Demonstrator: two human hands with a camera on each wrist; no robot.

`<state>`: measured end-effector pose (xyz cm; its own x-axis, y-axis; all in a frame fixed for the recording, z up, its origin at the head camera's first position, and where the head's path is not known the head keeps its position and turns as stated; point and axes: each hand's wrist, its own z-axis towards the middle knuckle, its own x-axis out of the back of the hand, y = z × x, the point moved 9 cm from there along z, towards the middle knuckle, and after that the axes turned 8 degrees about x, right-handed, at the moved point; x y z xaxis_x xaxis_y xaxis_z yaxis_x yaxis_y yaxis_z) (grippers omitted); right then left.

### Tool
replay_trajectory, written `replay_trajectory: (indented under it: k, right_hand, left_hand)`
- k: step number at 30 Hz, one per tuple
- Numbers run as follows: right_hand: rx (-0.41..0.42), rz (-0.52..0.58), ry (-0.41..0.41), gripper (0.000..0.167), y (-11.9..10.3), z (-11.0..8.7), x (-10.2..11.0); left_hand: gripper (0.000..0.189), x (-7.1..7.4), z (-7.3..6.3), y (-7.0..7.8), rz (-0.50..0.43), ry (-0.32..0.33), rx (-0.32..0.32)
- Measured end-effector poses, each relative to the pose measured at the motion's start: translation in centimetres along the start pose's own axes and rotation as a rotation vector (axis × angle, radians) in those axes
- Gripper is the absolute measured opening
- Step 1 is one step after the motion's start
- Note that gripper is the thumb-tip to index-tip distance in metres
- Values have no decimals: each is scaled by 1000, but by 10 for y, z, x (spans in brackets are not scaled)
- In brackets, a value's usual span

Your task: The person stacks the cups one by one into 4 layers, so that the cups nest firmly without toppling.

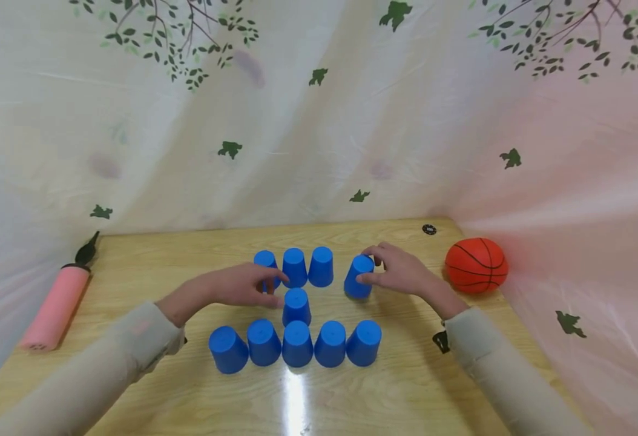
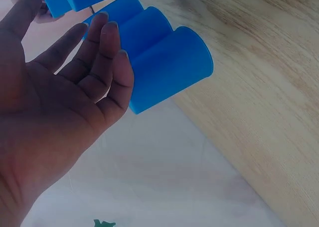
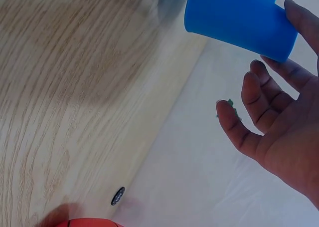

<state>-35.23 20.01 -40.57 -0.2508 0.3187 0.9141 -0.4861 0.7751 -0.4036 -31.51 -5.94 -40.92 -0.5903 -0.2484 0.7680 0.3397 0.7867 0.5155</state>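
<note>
My right hand [image 1: 403, 271] pinches an upside-down blue cup [image 1: 358, 278] between thumb and index finger, to the right of the others; the cup leans a little. In the right wrist view the remaining fingers of that hand stand away from the held cup [image 3: 239, 22]. The left hand [image 1: 243, 286], loosely curled with nothing in it, hovers beside a single middle cup [image 1: 296, 307]. Behind it stands a back row of three cups [image 1: 294, 266], the leftmost partly hidden by that hand. Nearer to me, several inverted cups form a front row [image 1: 297, 345].
A pink hand pump [image 1: 57, 306] with a black nozzle lies on the wooden table [image 1: 150, 387] at left. On the right are a red basketball [image 1: 476, 265] and a black disc [image 1: 430, 229]. A pale leaf-print curtain [image 1: 297, 121] hangs behind the table and along its sides.
</note>
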Motion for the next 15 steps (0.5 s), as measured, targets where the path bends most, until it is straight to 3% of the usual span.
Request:
replay_trajectory:
  k: [15]
  right_hand:
    - [-54, 23, 20, 68, 12, 17, -1]
  left_hand:
    - [61, -8, 7, 1, 20, -4, -6]
